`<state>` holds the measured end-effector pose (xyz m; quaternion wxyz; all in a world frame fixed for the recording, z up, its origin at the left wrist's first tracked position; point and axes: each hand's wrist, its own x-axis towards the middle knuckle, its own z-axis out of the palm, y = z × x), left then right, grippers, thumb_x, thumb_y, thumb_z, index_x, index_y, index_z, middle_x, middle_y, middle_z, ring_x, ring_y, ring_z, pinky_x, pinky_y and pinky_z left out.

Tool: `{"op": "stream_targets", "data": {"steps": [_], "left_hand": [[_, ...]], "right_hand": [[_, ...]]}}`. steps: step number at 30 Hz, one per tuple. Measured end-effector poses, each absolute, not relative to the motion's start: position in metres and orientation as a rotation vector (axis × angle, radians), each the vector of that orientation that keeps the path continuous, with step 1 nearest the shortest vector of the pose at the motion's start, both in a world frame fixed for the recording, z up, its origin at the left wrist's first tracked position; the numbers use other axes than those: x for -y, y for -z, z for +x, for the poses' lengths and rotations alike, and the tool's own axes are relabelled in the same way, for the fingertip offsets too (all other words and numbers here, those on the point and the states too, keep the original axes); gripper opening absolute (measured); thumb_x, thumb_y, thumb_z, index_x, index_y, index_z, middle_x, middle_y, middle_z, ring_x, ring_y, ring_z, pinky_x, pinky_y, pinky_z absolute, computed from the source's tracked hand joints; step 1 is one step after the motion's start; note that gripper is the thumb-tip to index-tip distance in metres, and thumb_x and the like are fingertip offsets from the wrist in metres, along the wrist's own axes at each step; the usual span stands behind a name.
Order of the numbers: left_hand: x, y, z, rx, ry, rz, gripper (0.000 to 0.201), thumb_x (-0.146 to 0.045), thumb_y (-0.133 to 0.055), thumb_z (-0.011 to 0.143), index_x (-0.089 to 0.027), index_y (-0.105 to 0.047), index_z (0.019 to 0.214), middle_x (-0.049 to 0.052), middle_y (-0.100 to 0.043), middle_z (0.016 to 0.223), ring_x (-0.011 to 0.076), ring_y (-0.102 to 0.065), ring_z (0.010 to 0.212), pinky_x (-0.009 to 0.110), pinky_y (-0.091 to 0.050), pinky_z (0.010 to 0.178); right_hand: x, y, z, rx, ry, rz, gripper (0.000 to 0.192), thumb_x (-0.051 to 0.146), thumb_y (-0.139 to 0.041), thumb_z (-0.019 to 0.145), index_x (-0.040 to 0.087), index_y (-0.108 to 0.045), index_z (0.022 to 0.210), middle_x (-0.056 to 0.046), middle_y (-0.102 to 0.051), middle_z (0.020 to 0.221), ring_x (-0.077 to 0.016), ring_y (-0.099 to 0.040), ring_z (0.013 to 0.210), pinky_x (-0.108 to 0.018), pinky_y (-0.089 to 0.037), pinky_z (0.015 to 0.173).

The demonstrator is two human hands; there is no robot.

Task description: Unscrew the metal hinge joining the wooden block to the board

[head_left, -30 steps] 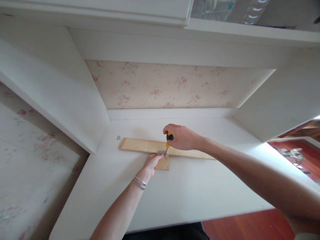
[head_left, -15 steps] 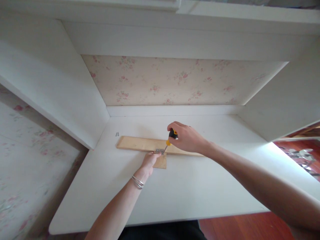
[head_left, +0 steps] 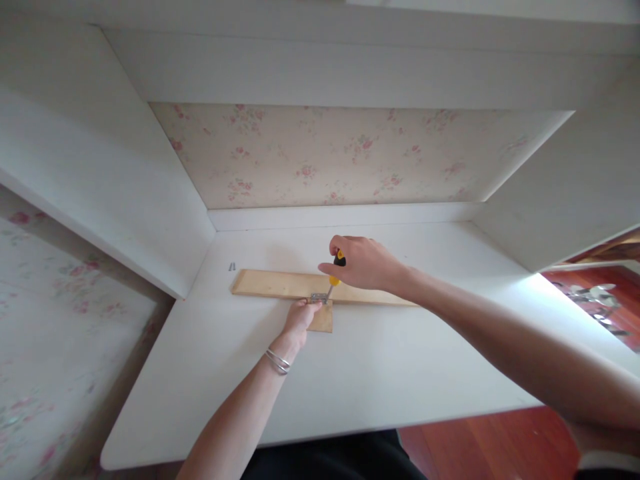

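Head view: white desk surface [head_left: 380, 373], walled left, back, right; front half bare. Long pale wooden plank [head_left: 270, 285] lies left-right mid-surface. Right hand [head_left: 363, 263], fingers wrapped around yellow-black screwdriver [head_left: 334, 277], tip tilted down-left onto small metal hinge [head_left: 318, 297]. Left hand [head_left: 300, 317], fingers pressed together, touches hinge.

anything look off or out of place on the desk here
Nothing stands out. The right hand grips a screwdriver with its tip at a small metal bracket where the long wood strip meets a short piece, which the left hand steadies. Two loose screws lie beside the strip's left end on the white desk.
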<state>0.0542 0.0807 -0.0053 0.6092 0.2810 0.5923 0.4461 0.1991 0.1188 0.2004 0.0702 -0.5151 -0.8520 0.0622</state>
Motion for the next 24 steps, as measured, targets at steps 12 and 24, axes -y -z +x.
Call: {"op": "stream_targets", "data": {"steps": [12,24], "left_hand": [[-0.081,0.010,0.052,-1.396,-1.033,0.694,0.022,-0.026,-0.074,0.059,-0.013,-0.071,0.076,0.007,-0.071,0.082,0.0180,-0.060,0.076,0.028,-0.040,0.071],[-0.078,-0.003,0.052,-1.438,-1.008,0.683,0.018,-0.024,-0.073,0.058,-0.013,-0.069,0.071,0.006,-0.070,0.078,0.0176,-0.058,0.074,0.028,-0.037,0.068]], "right_hand": [[-0.119,-0.212,0.174,2.770,-0.057,-1.510,0.026,0.037,-0.043,0.083,0.020,-0.057,0.098,-0.008,-0.063,0.101,-0.0226,-0.060,0.082,-0.031,-0.039,0.064],[-0.117,-0.218,0.172,2.889,-0.035,-1.376,0.028,0.028,-0.049,0.077,0.022,-0.055,0.104,-0.007,-0.060,0.111,-0.0217,-0.060,0.086,-0.030,-0.040,0.065]]}}
